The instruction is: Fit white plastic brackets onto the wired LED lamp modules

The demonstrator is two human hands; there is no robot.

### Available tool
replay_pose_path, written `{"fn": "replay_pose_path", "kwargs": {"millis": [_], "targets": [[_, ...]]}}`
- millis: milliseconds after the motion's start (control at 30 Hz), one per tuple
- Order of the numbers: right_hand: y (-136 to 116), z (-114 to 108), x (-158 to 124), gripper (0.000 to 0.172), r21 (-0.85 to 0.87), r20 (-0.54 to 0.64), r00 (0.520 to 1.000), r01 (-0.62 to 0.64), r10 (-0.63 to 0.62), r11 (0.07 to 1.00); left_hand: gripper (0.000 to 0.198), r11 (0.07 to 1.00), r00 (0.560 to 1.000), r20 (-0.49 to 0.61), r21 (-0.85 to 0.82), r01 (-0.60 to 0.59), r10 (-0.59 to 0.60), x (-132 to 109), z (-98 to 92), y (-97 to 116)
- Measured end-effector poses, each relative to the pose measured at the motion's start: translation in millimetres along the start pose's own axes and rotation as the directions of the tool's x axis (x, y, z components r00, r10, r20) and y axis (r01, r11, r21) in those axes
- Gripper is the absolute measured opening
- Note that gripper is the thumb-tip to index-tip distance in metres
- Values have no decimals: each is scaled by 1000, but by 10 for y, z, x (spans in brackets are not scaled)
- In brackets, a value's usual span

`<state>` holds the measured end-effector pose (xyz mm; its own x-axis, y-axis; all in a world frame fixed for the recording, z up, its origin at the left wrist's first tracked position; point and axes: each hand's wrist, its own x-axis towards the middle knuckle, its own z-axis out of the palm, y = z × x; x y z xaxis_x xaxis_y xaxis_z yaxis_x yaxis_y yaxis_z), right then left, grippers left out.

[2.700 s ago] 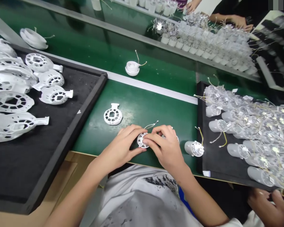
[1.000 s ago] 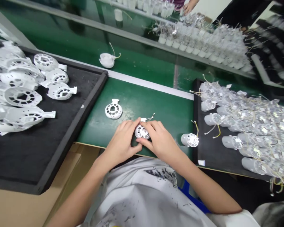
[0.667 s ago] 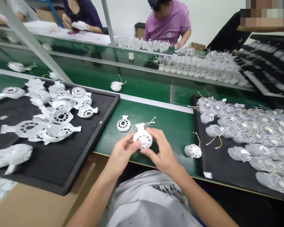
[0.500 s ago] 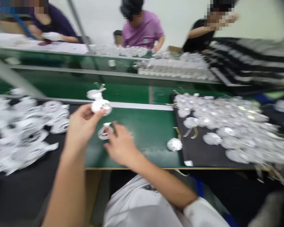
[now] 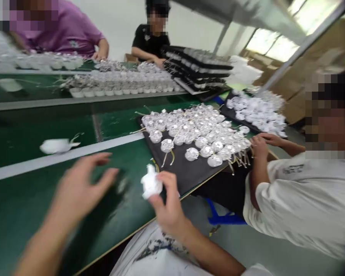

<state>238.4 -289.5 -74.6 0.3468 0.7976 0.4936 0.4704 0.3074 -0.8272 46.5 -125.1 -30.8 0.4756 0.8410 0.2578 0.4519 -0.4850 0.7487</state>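
My right hand (image 5: 169, 203) pinches a small white plastic piece (image 5: 151, 183) between thumb and fingers, above the green work surface (image 5: 126, 207) beside the black mat. A yellowish strip shows just behind the piece; what it belongs to is hidden. To the left, my left hand (image 5: 80, 188) hovers with thumb and fingers apart and nothing in them, slightly blurred. Beyond it, a white rounded part (image 5: 56, 146) with thin leads lies by the pale strip (image 5: 103, 143). Many clear round parts with wire tails (image 5: 192, 154) sit on the black mat (image 5: 172, 172).
At right, a co-worker in a white shirt (image 5: 299, 191) has both hands near the mat's edge. Another mat bears white parts (image 5: 258, 111). Across the line are two more people, rows of white parts (image 5: 123, 82) and stacked black trays (image 5: 198, 69).
The view has swung right. My left hand no longer holds the white part with leads. My right hand has moved from the left part of the surface to the mat, now gripping a white piece.
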Motion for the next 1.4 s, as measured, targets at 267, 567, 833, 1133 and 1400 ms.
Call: {"fn": "replay_pose_path", "kwargs": {"millis": [267, 567, 833, 1133, 1400], "targets": [[-41, -23, 56, 41, 134, 50, 971, -238, 234, 962, 68, 999, 990, 136, -27, 32, -28, -610, 885, 384], [71, 220, 271, 47, -361, 448, 889, 83, 95, 929, 68, 947, 975, 34, 247, 205, -220, -1305, 62, 155], [-184, 289, 410, 35, -282, 617, 786, 259, -32, 924, 83, 988, 976, 173, 98, 117, -132, -1184, 17, -9], [-155, 324, 884, 37, -216, 887, 433, 693, -158, 687, 101, 989, 984, 99, 27, 148, -150, -1311, 97, -78], [-92, 409, 1015, 29, -158, 937, 284, 863, -203, 479, 91, 992, 980, 157, -25, 125, -120, -1304, 86, -118]]}}
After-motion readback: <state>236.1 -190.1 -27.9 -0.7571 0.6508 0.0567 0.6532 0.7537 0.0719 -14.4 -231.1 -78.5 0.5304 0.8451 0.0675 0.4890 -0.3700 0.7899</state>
